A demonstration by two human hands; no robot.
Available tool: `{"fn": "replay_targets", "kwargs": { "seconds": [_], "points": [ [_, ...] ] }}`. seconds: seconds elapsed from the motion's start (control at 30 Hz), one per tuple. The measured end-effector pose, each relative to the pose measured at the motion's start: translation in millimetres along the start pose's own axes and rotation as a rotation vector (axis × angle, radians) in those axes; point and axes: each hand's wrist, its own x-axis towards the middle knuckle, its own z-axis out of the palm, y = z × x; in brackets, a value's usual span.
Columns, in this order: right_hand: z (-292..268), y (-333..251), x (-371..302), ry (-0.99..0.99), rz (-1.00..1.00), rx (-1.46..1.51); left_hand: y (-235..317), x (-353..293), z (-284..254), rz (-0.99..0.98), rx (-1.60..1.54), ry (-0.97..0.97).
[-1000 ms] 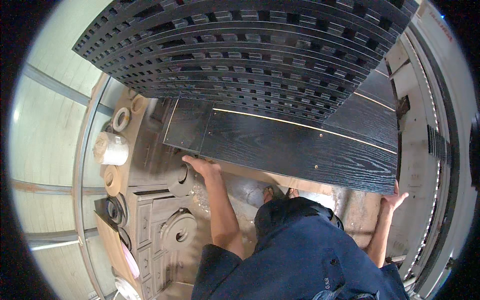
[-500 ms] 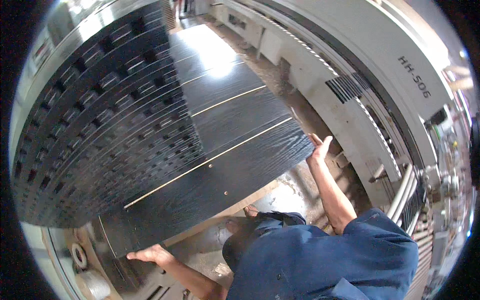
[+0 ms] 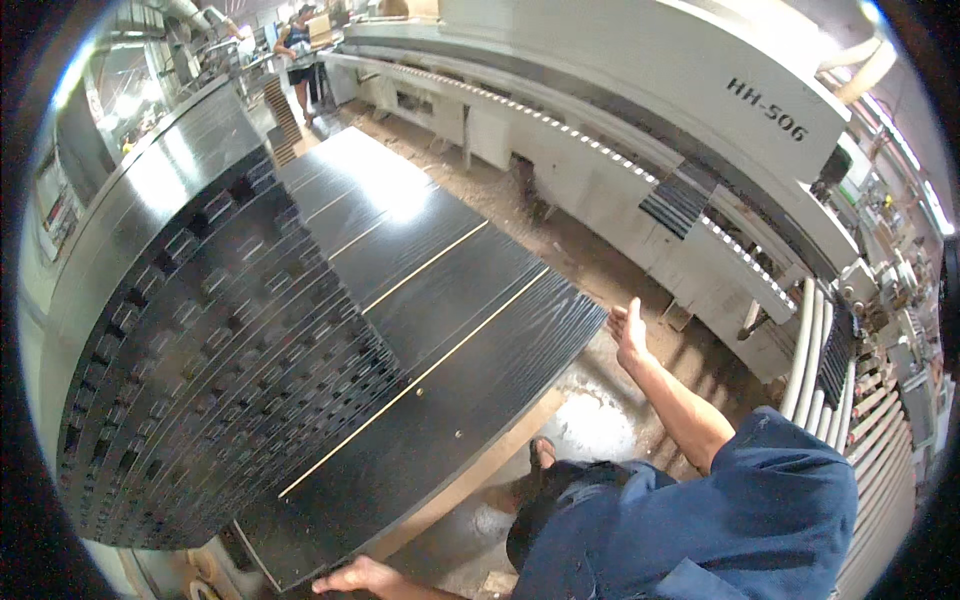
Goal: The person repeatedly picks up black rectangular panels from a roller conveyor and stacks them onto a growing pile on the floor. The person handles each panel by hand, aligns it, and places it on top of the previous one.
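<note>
A: Please begin from the near side. What does the left hand (image 3: 362,576) do?
B: It is at the near edge of the black board (image 3: 470,400), close to its left corner. The lower part is cut by the view, so I cannot tell if its fingers are closed.
A: And where is this board?
B: It lies flat before the person, between the two hands. Under its near edge there is a pale plank (image 3: 480,478), which probably carries the weight.
A: Then the right hand (image 3: 630,338)?
B: It is at the right corner, flat, with the thumb raised and nothing gripped. Whether it touches or is just beside, I cannot say. I think the hands are so wide apart because a long board is guided better from both ends.
A: What is to the left?
B: A tall black stack (image 3: 230,340), with notches in its side. It seems to rest on the board, so perhaps it also presses it down.
A: And farther?
B: Other dark boards (image 3: 405,255) continue, then the long white machine (image 3: 620,90) runs along the right. Far left, another person (image 3: 297,50) stands.
</note>
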Motion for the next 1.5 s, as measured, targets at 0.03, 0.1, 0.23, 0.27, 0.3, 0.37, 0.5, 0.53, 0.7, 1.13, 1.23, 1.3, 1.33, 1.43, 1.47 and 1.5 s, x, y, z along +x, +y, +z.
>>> {"fn": "replay_targets", "kwargs": {
  "seconds": [0.03, 0.1, 0.23, 0.27, 0.3, 0.37, 0.5, 0.53, 0.7, 1.13, 1.23, 1.3, 1.33, 1.43, 1.47, 1.5],
  "points": [
    [-23.3, 1.1, 4.3, -0.014, -0.033, -0.081, 5.1, -12.3, 3.6, 0.027, 0.052, 0.018],
    [-99.1, 4.1, 24.4, 0.03, -0.145, -0.262, 13.5, -45.7, 15.7, 0.036, 0.099, -0.028],
    [-217.6, -31.7, 17.2, 0.309, -0.45, -0.361, 13.3, -130.2, 43.3, -0.146, 0.078, -0.358],
    [-242.8, -48.1, 10.0, 0.42, -0.451, -0.359, 11.4, -155.1, 50.9, -0.257, 0.066, -0.487],
    [-287.3, -54.7, 13.9, 0.532, -0.521, -0.369, 9.7, -183.3, 58.9, -0.389, 0.065, -0.64],
    [-379.5, -67.1, 13.7, 0.771, -0.582, -0.447, 3.1, -241.3, 78.9, -0.662, 0.113, -0.945],
    [-531.3, -99.0, -6.9, 1.189, -0.599, -0.715, -5.1, -333.8, 137.6, -0.918, 0.285, -1.442],
    [-575.1, -103.8, -11.7, 1.276, -0.629, -0.831, -3.1, -357.9, 156.1, -0.948, 0.324, -1.547],
    [-722.6, -112.5, -8.3, 1.296, -0.311, -1.087, 9.7, -455.2, 227.1, -0.951, 0.501, -1.852],
    [-785.8, -114.7, 0.2, 0.919, -0.388, -1.395, 109.8, -620.0, 260.6, -0.669, 0.596, -2.238],
    [-750.3, -108.9, -43.5, 0.832, -0.369, -1.354, 102.2, -663.5, 249.1, -0.618, 0.636, -2.471],
    [-721.6, -89.1, -82.2, 0.881, -0.369, -1.388, 130.4, -706.2, 237.9, -0.505, 0.655, -2.671],
    [-700.3, -85.3, -101.3, 0.864, -0.364, -1.387, 142.8, -724.2, 231.6, -0.445, 0.659, -2.765],
    [-633.7, -62.8, -154.5, 0.951, -0.243, -1.4, 167.4, -774.7, 211.2, -0.469, 0.576, -3.072],
    [-607.1, -57.9, -164.9, 0.987, -0.235, -1.428, 172.4, -786.2, 204.6, -0.502, 0.552, -3.146],
    [-582.1, -45.5, -175.0, 1.029, -0.192, -1.398, 180.1, -798.4, 195.1, -0.533, 0.526, -3.229]
  ]
}}
